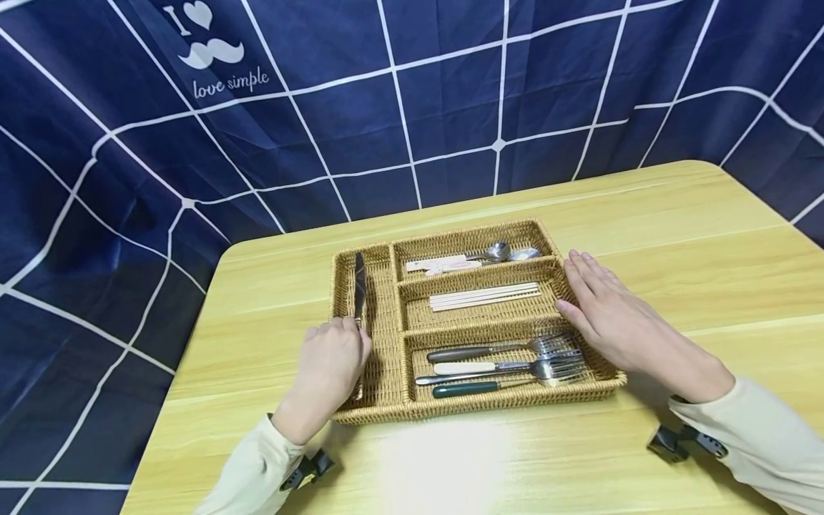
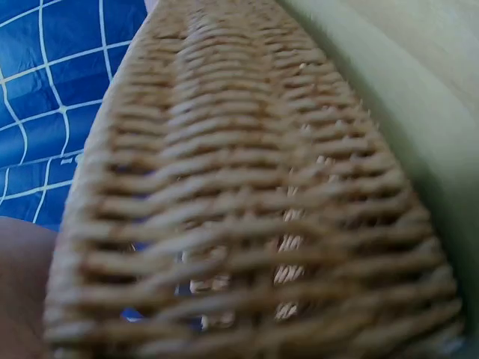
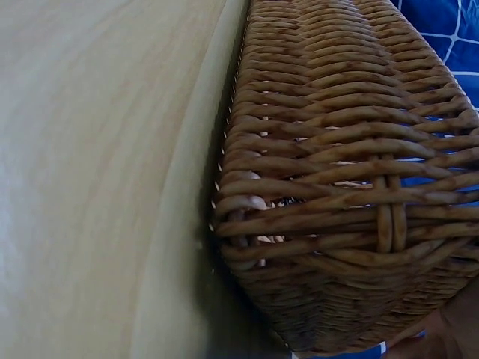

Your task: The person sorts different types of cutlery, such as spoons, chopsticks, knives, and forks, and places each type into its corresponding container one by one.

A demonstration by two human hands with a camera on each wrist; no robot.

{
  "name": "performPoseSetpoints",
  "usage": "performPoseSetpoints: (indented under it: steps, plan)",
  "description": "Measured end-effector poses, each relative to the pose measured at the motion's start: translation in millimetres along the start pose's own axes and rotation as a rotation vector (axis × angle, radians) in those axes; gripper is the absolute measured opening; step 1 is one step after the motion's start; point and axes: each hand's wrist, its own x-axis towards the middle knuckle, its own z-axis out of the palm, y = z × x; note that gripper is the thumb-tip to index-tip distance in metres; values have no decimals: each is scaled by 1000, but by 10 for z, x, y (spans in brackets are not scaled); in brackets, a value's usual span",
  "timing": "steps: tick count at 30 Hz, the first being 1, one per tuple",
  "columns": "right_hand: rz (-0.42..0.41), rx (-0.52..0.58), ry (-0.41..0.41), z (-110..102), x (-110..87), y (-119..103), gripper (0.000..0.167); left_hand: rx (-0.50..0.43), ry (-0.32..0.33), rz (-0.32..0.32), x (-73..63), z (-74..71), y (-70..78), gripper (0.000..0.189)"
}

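A woven wicker cutlery tray [image 1: 476,413] lies on the table, its outer walls filling much of both wrist views. My left hand [image 1: 332,357] grips its left rim with curled fingers. Partly hidden by that hand, a dark-bladed knife [image 1: 359,286] lies along the left compartment. At the right wall, my right hand [image 1: 608,315] rests with fairly straight fingers, the thumb over the rim. Spoons [image 1: 497,252] lie in the back compartment and pale chopsticks [image 1: 486,295] in the middle one. The front compartment holds several forks [image 1: 473,352] with differently coloured handles.
The light wooden table [image 1: 682,236] extends around the tray. Dark blue cloth [image 1: 450,93] with white lines hangs behind the table and at its sides. Each wrist carries a small black camera, such as the right one [image 1: 669,443].
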Motion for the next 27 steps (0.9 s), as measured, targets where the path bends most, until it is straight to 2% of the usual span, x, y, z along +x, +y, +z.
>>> performPoseSetpoints:
  steps: [6,12,16,20,22,24,27]
  plan:
    - [11,-5,-12,-15,-1,-12,65,55,-85,16,28,51,120,30]
    - [18,-6,-18,-27,5,-22,66,80,-113,44,36,153,218,32]
    - [19,-7,-16,-31,7,-20,66,78,-138,10,51,200,243,28]
    - [24,-9,-16,-30,9,-17,66,82,-227,-38,81,219,261,16]
    - [30,-5,-18,-28,9,-19,67,68,-253,-45,90,212,260,23]
    - [36,5,-22,-31,9,-20,67,10,-224,-44,93,172,236,34]
    - [34,24,-21,-80,3,5,66,-136,-94,-44,104,28,121,50]
